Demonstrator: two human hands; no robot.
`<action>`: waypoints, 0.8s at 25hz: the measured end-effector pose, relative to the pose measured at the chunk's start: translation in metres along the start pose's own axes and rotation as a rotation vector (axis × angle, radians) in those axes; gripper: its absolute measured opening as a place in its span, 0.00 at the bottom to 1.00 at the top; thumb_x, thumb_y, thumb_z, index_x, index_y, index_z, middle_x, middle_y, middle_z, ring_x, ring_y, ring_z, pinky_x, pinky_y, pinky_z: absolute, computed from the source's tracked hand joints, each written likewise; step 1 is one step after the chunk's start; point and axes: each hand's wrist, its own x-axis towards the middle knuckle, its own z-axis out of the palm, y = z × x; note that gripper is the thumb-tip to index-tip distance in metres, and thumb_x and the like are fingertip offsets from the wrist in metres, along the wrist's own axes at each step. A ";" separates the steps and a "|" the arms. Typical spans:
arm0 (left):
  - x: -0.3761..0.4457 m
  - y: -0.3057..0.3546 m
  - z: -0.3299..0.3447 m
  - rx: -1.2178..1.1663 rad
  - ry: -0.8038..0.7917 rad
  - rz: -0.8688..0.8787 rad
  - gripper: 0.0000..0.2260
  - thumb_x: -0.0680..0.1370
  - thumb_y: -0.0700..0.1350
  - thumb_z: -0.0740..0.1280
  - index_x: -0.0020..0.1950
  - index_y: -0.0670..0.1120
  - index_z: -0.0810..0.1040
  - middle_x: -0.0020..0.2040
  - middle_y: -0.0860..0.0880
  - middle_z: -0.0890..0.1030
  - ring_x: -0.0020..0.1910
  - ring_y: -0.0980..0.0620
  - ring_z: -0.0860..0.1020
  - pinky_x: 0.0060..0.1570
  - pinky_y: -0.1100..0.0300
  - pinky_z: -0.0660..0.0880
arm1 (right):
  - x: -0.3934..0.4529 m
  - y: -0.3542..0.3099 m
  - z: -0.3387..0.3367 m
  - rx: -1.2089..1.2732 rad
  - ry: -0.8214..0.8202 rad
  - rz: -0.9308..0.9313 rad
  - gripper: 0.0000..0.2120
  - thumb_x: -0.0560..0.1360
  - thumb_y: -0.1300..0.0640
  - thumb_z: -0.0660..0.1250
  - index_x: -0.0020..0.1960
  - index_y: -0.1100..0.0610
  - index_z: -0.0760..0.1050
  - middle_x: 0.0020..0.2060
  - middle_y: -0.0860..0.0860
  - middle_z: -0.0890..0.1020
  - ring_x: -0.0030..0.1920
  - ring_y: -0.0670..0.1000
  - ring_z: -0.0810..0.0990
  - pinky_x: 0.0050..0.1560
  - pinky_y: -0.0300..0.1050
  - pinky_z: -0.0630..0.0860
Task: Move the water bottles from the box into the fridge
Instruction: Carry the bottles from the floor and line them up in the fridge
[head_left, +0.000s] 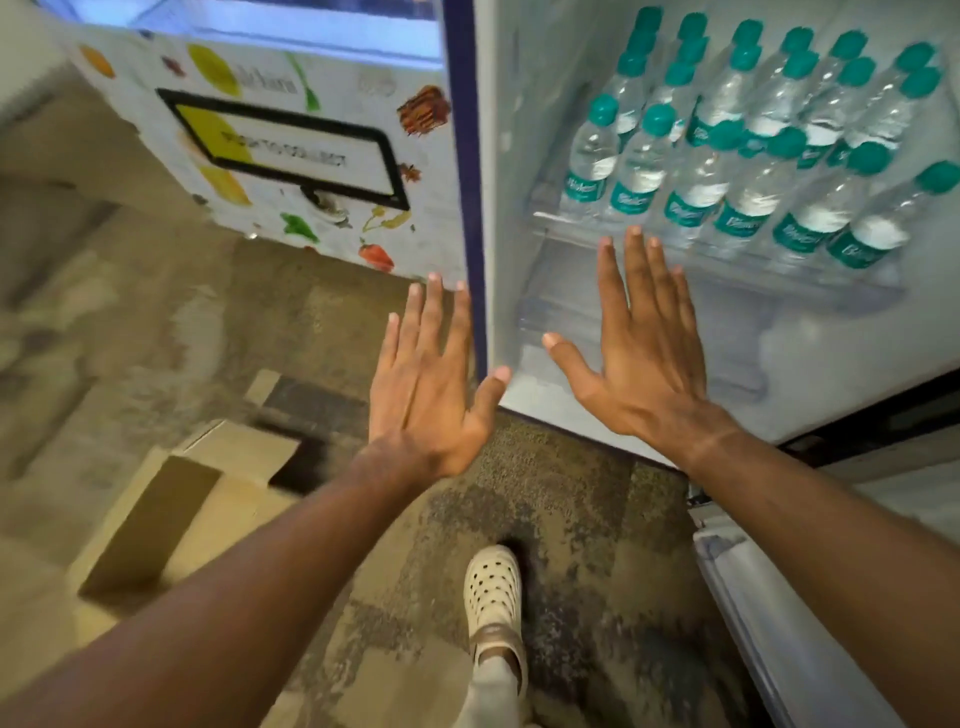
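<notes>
Both hands are raised palm-down with fingers straight and spread, holding nothing. The left hand (434, 384) lies at frame centre over the floor (561, 519); the right hand (644, 353) is right of centre, before the open fridge (524, 322). The water bottles (748, 150), teal-capped, stand in rows on the fridge shelf (727, 262) at upper right. The cardboard box (171, 514), flaps open, sits on the floor at lower left. A pale shoe (493, 597) appears at bottom centre.
</notes>
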 end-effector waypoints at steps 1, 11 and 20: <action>-0.024 -0.010 0.004 -0.001 -0.018 -0.039 0.35 0.79 0.64 0.43 0.79 0.47 0.37 0.79 0.43 0.37 0.78 0.46 0.37 0.77 0.45 0.43 | -0.013 -0.011 0.003 -0.011 -0.033 -0.035 0.45 0.74 0.30 0.48 0.79 0.56 0.42 0.79 0.58 0.43 0.78 0.56 0.40 0.78 0.57 0.42; -0.232 -0.120 0.021 -0.076 -0.023 -0.475 0.36 0.79 0.64 0.49 0.80 0.47 0.41 0.79 0.44 0.39 0.78 0.45 0.38 0.77 0.47 0.44 | -0.117 -0.179 0.070 0.090 -0.236 -0.379 0.45 0.75 0.31 0.52 0.79 0.58 0.41 0.78 0.59 0.44 0.79 0.57 0.41 0.77 0.58 0.45; -0.422 -0.186 0.074 -0.291 -0.082 -0.767 0.35 0.79 0.64 0.47 0.79 0.51 0.38 0.79 0.47 0.37 0.78 0.50 0.38 0.77 0.50 0.46 | -0.236 -0.325 0.137 0.140 -0.481 -0.566 0.45 0.75 0.31 0.49 0.79 0.58 0.38 0.78 0.59 0.41 0.78 0.56 0.40 0.78 0.57 0.43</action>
